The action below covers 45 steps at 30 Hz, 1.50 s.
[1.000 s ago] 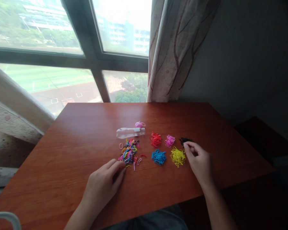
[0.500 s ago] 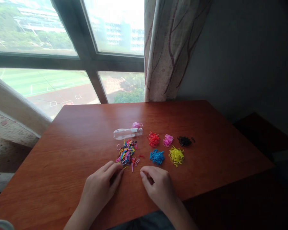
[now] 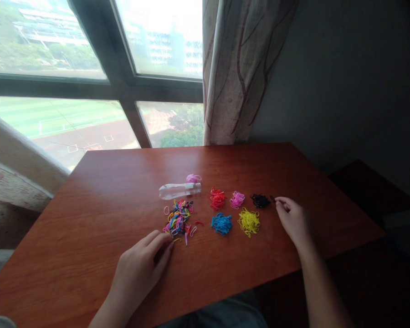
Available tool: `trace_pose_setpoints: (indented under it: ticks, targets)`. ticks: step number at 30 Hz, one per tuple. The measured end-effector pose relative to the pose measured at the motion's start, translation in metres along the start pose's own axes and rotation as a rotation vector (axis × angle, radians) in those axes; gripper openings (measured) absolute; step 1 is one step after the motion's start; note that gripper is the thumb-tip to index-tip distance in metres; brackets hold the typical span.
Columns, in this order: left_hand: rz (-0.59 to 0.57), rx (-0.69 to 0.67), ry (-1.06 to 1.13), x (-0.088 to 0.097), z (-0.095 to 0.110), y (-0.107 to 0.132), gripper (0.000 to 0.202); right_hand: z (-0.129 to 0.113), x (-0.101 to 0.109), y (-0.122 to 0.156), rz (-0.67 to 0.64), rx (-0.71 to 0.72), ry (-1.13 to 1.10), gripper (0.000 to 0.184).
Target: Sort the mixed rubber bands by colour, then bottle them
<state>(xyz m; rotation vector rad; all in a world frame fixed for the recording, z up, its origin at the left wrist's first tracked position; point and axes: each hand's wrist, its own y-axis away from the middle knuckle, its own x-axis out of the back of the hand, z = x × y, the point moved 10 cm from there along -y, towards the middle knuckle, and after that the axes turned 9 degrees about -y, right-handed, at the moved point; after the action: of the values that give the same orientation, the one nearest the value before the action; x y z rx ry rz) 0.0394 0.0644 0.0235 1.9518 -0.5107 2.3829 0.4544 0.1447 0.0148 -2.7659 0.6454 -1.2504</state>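
Observation:
A mixed pile of small coloured rubber bands [image 3: 178, 218] lies on the brown wooden table [image 3: 105, 205]. To its right sit sorted heaps: red [image 3: 217, 198], pink [image 3: 237, 199], black [image 3: 259, 200], blue [image 3: 221, 223] and yellow [image 3: 248, 222]. My left hand [image 3: 141, 269] rests flat on the table, fingers loosely stretched, fingertips touching the near edge of the mixed pile. My right hand [image 3: 293, 221] is just right of the black heap, fingertips pinched beside a stray black band; whether it grips the band is too small to tell.
A clear plastic bottle [image 3: 178, 190] lies on its side behind the mixed pile, with a pink cap [image 3: 193, 178] beside its neck. A curtain [image 3: 239, 68] hangs at the window behind the table. The table's right edge drops off near my right forearm.
My right hand moved from in front of the mixed pile, near my left hand, out to the right side of the black heap. My left hand stayed put.

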Motion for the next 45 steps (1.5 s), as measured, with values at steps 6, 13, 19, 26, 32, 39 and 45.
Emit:
trace_pose_setpoints:
  ticks: [6, 13, 19, 26, 32, 39, 45]
  targets:
    - [-0.018, -0.002, 0.023, -0.001, 0.0, 0.0, 0.021, 0.022, -0.016, -0.012, -0.054, -0.011, -0.003, 0.035]
    - [-0.036, 0.008, 0.034, -0.005, -0.002, 0.002, 0.02, 0.019, -0.021, -0.01, -0.079, -0.006, -0.029, 0.035]
    - [-0.033, 0.006, 0.034, -0.003, 0.0, 0.0, 0.021, 0.025, -0.006, -0.015, 0.027, -0.041, 0.041, 0.036]
    - [-0.04, 0.014, 0.033, -0.004, -0.001, 0.001, 0.021, 0.02, -0.016, -0.016, -0.025, -0.015, 0.017, 0.036]
    - [-0.048, 0.013, 0.04, -0.004, -0.001, 0.002, 0.02, 0.017, -0.017, -0.015, -0.045, -0.001, -0.055, 0.037]
    - [0.006, 0.024, 0.088, 0.004, -0.001, 0.002, 0.019, -0.012, -0.007, 0.006, 0.037, 0.017, -0.127, 0.038]
    - [0.01, -0.027, 0.075, 0.01, 0.017, -0.012, 0.022, -0.113, -0.048, 0.084, -0.151, 0.281, -0.361, 0.026]
